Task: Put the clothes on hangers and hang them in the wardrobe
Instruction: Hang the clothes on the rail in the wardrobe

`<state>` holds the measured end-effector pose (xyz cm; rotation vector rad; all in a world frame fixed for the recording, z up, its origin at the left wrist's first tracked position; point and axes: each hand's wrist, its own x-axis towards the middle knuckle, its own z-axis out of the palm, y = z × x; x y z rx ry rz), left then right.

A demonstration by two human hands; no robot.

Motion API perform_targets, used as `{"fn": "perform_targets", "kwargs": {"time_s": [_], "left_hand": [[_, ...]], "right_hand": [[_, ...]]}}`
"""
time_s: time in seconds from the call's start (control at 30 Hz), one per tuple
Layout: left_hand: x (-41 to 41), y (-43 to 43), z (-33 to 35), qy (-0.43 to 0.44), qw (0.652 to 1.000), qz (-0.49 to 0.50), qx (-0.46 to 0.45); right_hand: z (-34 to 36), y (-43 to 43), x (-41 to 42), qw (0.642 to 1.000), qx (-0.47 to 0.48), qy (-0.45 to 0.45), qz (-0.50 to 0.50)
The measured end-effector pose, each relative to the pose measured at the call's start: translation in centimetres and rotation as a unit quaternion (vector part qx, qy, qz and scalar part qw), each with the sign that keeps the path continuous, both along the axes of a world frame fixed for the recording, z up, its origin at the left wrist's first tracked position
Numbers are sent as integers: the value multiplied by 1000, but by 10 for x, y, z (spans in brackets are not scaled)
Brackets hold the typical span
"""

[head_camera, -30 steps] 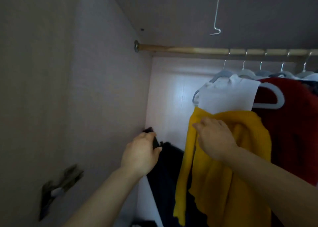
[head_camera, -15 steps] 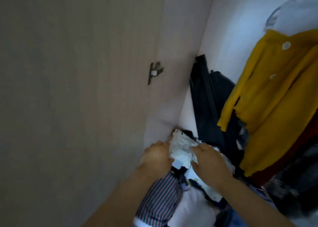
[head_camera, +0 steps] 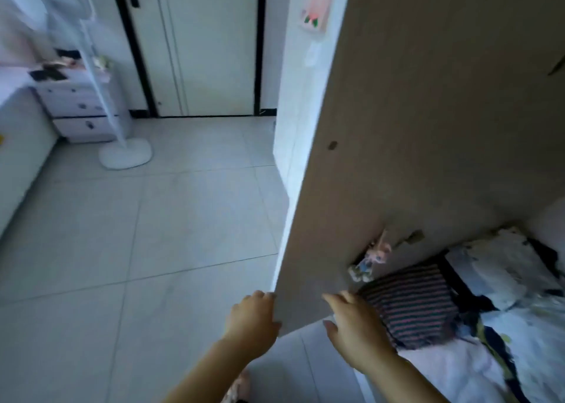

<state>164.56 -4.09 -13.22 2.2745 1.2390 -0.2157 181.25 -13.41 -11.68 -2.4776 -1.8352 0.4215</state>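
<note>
A pile of folded clothes lies at the lower right on the wardrobe's bottom, with a dark striped garment at its near-left side. The beige wardrobe door panel stands upright through the middle of the head view. My left hand is at the panel's lower white edge, fingers loosely curled against it and holding nothing. My right hand hovers in front of the panel, fingers relaxed, just left of the striped garment and apart from it. No hanger or rail shows.
Grey floor tiles fill the left half. A white fan stand and a white drawer unit stand at the far left, near a closed room door. A small sticker sits low on the panel.
My view has swung left, away from the hanging clothes, to the floor and door panel. Both hands have left the white garment in the pile and now hold nothing.
</note>
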Motion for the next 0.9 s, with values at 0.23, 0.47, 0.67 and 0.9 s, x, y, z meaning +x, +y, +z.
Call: {"fn": "perform_targets", "kwargs": {"time_s": [0.23, 0.47, 0.67, 0.9], "left_hand": [[-168, 21, -3, 20, 975, 221, 3], [-315, 64, -1, 39, 927, 374, 12], [-429, 129, 6, 42, 888, 457, 20], [-506, 218, 7, 24, 861, 507, 18]], "right_hand": [[-11, 86, -136, 983, -21, 39, 176], [-13, 205, -262, 956, -21, 56, 289], [-7, 317, -359, 943, -22, 31, 331], [-4, 426, -443, 929, -32, 30, 368]]}}
